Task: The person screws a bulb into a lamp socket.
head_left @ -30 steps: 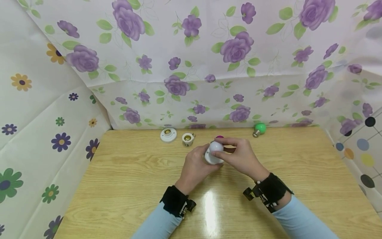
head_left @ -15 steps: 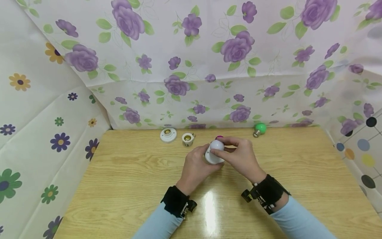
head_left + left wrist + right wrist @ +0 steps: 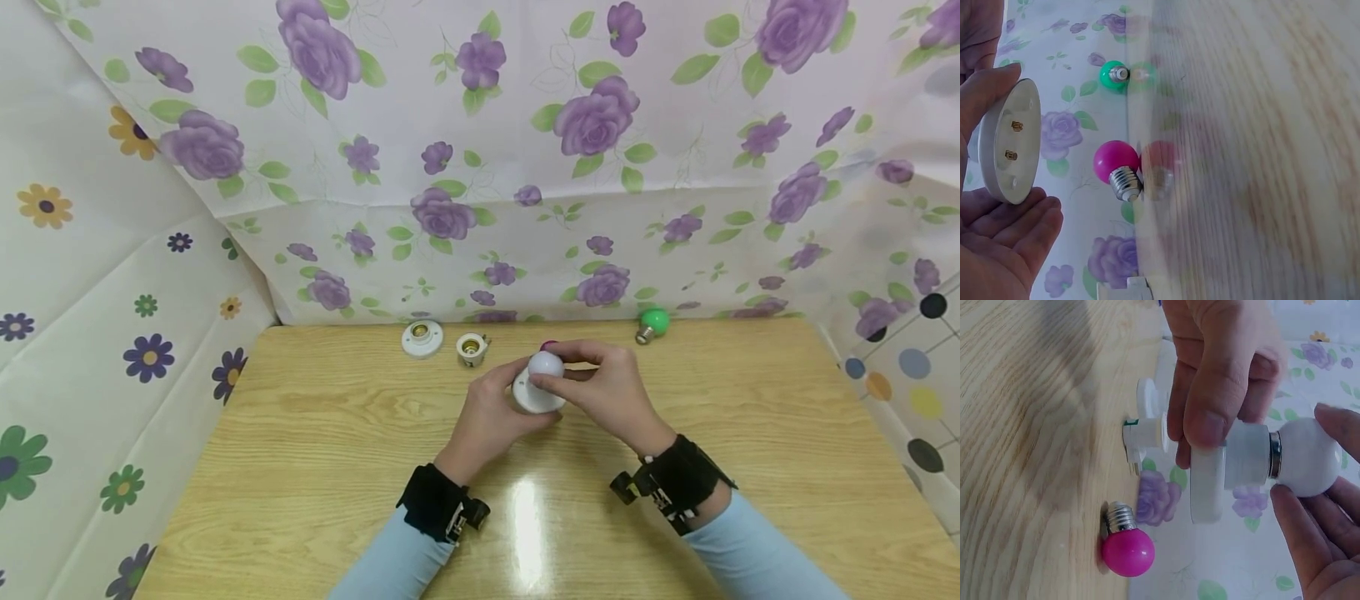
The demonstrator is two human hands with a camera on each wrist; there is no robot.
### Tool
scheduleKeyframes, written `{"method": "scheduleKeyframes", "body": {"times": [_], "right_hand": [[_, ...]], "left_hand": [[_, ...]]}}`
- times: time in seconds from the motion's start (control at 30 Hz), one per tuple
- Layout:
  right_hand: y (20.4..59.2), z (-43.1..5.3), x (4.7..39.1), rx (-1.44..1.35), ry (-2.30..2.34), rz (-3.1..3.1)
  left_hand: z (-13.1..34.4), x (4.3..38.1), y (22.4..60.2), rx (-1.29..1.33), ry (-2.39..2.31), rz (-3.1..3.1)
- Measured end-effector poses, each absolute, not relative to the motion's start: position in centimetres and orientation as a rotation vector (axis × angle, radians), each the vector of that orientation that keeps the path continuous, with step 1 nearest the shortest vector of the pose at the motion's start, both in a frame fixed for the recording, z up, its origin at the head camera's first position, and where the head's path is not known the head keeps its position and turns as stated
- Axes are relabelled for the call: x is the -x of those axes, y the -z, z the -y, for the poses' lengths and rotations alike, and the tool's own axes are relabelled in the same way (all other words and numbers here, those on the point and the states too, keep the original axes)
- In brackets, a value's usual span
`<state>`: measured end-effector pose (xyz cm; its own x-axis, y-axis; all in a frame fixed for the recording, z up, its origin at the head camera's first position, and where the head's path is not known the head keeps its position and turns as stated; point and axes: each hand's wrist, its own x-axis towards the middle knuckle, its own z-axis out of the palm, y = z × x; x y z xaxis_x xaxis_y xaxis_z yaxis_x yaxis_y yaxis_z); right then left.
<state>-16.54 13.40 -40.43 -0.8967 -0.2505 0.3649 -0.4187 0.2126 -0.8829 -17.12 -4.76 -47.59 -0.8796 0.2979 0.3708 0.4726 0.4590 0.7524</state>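
My left hand [image 3: 491, 412] grips a white round lamp socket [image 3: 1207, 484] by the rim of its base, held up over the table. In the left wrist view the hollow underside of the base shows two brass screws. A white light bulb [image 3: 1310, 456] sits in the socket's mouth, with a band of its metal cap showing between them. My right hand [image 3: 618, 396] pinches the bulb's globe between thumb and fingers. Behind the hands a magenta bulb [image 3: 1127, 551] lies on the table, mostly hidden in the head view.
Near the wooden table's [image 3: 337, 467] back edge stand a round-based white socket [image 3: 422, 338] and a smaller white socket [image 3: 472, 349]. A green bulb [image 3: 654, 322] lies farther right, by the flowered cloth [image 3: 525, 167] that hangs behind the table.
Both hands stay nearly in place around the socket and bulb. The right hand and its wrist shift only slightly; the bulb remains seated in the socket's mouth.
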Motion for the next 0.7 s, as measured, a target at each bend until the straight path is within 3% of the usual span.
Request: {"method": "scheduleKeyframes", "body": {"times": [0.4,0.7], "right_hand": [[41.8,-14.5,17.7,-0.934,-1.698,2.471],[41.7,-14.5,17.6,-0.886,-1.683,2.476]], "left_hand": [[4.9,17.2,47.7,0.659,1.365,2.52],[4.8,17.2,47.8,0.671,1.371,2.485]]}}
